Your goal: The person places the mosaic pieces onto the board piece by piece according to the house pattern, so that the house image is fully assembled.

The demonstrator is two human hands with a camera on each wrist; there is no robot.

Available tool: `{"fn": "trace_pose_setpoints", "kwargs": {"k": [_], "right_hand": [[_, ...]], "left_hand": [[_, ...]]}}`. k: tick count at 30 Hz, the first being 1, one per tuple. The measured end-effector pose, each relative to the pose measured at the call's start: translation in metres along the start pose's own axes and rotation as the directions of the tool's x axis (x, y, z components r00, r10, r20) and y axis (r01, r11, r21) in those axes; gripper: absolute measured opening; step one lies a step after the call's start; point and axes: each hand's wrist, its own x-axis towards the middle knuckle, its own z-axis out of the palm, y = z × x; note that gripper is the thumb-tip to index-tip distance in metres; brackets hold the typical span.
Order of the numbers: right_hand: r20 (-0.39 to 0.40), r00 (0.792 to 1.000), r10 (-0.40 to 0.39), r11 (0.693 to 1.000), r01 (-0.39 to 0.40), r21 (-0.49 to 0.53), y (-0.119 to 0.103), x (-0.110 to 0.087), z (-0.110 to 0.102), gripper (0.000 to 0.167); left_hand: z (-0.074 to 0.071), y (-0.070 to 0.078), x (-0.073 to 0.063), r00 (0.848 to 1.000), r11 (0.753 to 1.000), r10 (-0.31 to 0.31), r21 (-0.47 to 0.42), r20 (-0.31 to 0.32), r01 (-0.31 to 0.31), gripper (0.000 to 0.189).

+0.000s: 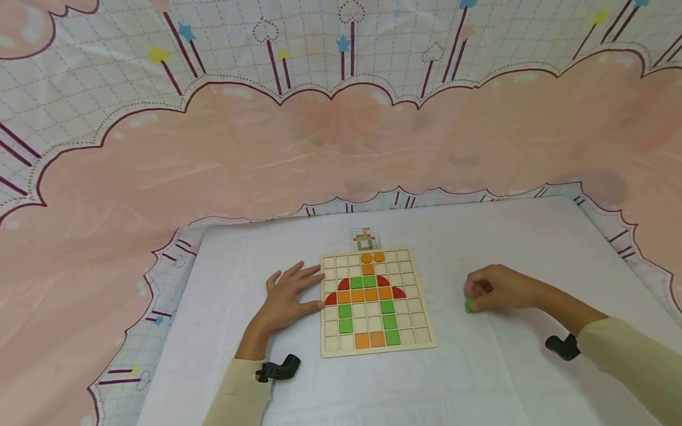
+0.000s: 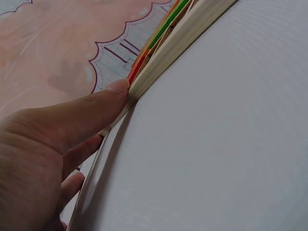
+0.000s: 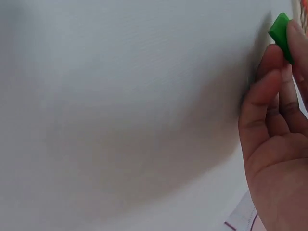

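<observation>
A square wooden grid board (image 1: 421, 319) lies on the white table. Green and orange squares, red quarter-round pieces and two orange discs fill some of its cells. My left hand (image 1: 290, 299) rests at the board's left side, thumb and fingertips touching the edge, fingers spread; the left wrist view shows the thumb against the board's side. To the right of the board, my right hand (image 1: 498, 288) pinches a green square block (image 1: 469, 305) between thumb and fingers, close to the tabletop. The right wrist view shows the same green block (image 3: 280, 32) at the fingertips.
Just behind the board lies a small pattern card (image 1: 365, 238) with a similar coloured figure on a grid. The white tabletop (image 1: 256, 254) ends at a patterned pink and white cloth (image 1: 319, 142). Each wrist carries a black camera mount (image 1: 279, 368).
</observation>
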Motion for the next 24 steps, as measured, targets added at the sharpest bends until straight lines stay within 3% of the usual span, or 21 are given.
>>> {"fn": "trace_pose_setpoints", "kwargs": {"k": [9,16,24], "right_hand": [[-0.001,1.000,-0.017,0.991,0.017,0.131,-0.030,0.033,0.008,0.011],[-0.014,0.998,-0.062,0.980,0.064,0.186,-0.052,0.062,0.024,0.013],[0.022,0.996,-0.088,0.973,0.081,0.215,-0.081,0.087,0.042,0.011]], "left_hand": [[0.000,0.000,0.000,1.000,1.000,-0.011,0.006,0.002,0.011,0.065],[0.001,0.000,0.000,1.000,1.000,-0.012,0.003,0.000,0.012,0.065],[0.002,-0.001,0.000,1.000,1.000,-0.011,0.001,0.000,0.011,0.065]]}}
